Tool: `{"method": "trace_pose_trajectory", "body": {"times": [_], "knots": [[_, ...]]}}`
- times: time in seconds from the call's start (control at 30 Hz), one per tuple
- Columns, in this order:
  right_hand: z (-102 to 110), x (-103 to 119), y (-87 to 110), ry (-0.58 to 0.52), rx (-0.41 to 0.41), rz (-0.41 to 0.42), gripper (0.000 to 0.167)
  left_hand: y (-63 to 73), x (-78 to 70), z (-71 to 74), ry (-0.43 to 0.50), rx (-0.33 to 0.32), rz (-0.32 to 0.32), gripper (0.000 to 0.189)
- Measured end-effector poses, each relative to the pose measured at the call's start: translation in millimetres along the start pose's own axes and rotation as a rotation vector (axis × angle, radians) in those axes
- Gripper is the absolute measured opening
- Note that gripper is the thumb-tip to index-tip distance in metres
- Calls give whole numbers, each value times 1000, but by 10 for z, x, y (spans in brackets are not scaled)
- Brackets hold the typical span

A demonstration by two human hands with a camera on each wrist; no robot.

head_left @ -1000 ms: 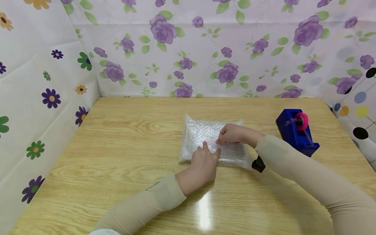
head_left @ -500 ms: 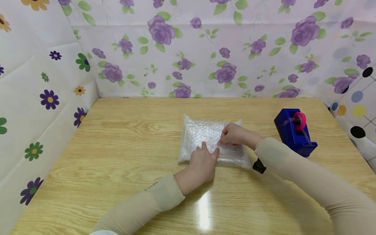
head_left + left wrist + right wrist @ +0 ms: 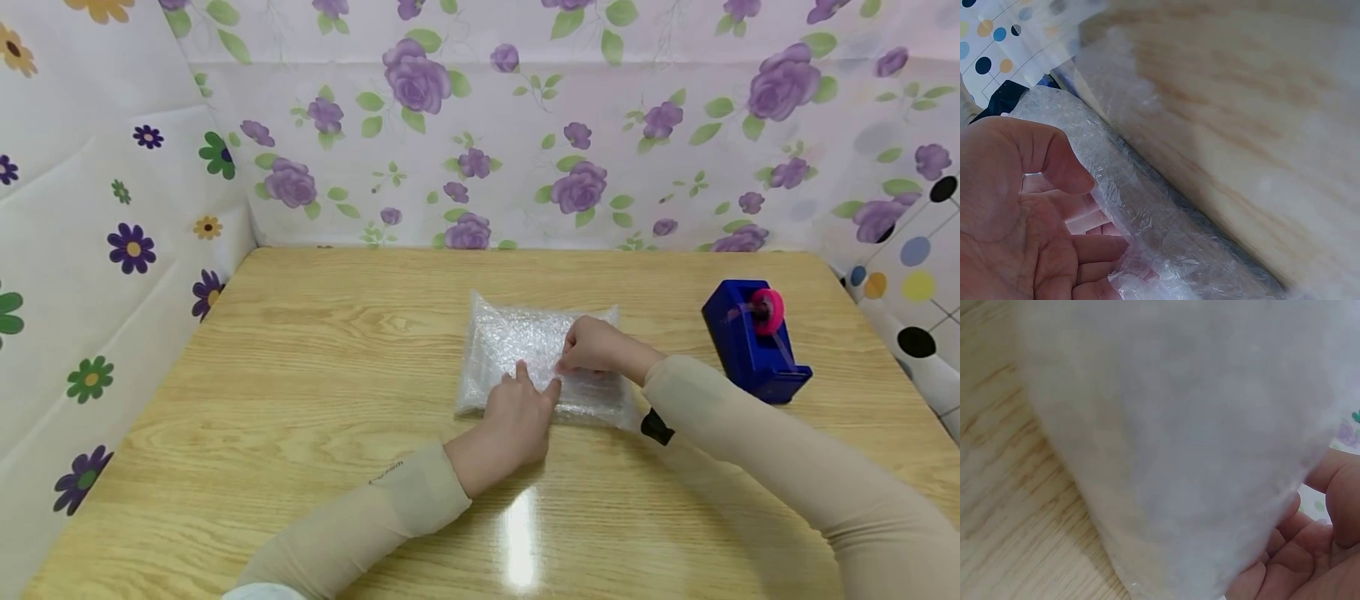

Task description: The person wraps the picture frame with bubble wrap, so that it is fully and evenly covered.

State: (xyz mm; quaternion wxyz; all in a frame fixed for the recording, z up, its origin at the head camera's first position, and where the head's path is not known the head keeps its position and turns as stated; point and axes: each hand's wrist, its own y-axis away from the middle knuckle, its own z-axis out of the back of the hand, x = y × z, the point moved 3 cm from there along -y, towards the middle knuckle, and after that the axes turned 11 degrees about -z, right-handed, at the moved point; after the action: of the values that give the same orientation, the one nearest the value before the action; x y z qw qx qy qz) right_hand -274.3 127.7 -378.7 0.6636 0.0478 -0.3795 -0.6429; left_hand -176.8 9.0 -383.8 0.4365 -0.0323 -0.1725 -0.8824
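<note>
A flat package in clear bubble wrap [image 3: 510,329] lies on the wooden table in the head view. My left hand [image 3: 519,421] rests on its near side with fingers spread, the index finger pointing away. Just right of those fingertips, my right hand [image 3: 600,343] has curled fingers and pinches at the top of the wrap. Exactly what lies between the fingertips is hidden. In the left wrist view, wrinkled bubble wrap [image 3: 1141,200] runs beside the left palm [image 3: 1029,219]. Blurred wrap [image 3: 1191,425] fills the right wrist view, with the right hand [image 3: 1310,556] at its edge.
A blue tape dispenser [image 3: 753,354] with a pink-cored roll [image 3: 768,312] stands on the right of the wooden table [image 3: 337,358]. A small black device [image 3: 657,427] shows under the right wrist. Flowered sheets [image 3: 480,125] hang behind and beside the table.
The right hand has shifted very slightly across the wrap, its fingers still curled. The left hand and the package stay in place; the head view sways a little.
</note>
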Motion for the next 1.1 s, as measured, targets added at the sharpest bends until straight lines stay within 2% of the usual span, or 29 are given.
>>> {"method": "trace_pose_trajectory", "body": {"times": [0.2, 0.37, 0.47, 0.57, 0.8, 0.87, 1.1], "knots": [[-15, -16, -21, 19, -18, -8, 21, 2, 15, 23, -1, -41, 1, 64], [-19, -35, -26, 23, -34, 0, 19, -30, 14, 45, -66, -78, 14, 60], [-11, -29, -29, 28, -43, -6, 22, -78, -13, 52, -158, -41, 24, 51], [6, -30, -23, 46, -58, -9, 29, -116, -54, 49, -201, -2, 44, 46], [55, -145, 2, 155, -123, -15, 43, -104, -102, 7, -172, 32, 89, 47], [67, -183, 12, 165, -124, -14, 41, -100, -107, 3, -173, 35, 81, 48], [120, -223, 40, 199, -123, -88, 39, -91, -42, 14, -184, 27, 55, 49]]}}
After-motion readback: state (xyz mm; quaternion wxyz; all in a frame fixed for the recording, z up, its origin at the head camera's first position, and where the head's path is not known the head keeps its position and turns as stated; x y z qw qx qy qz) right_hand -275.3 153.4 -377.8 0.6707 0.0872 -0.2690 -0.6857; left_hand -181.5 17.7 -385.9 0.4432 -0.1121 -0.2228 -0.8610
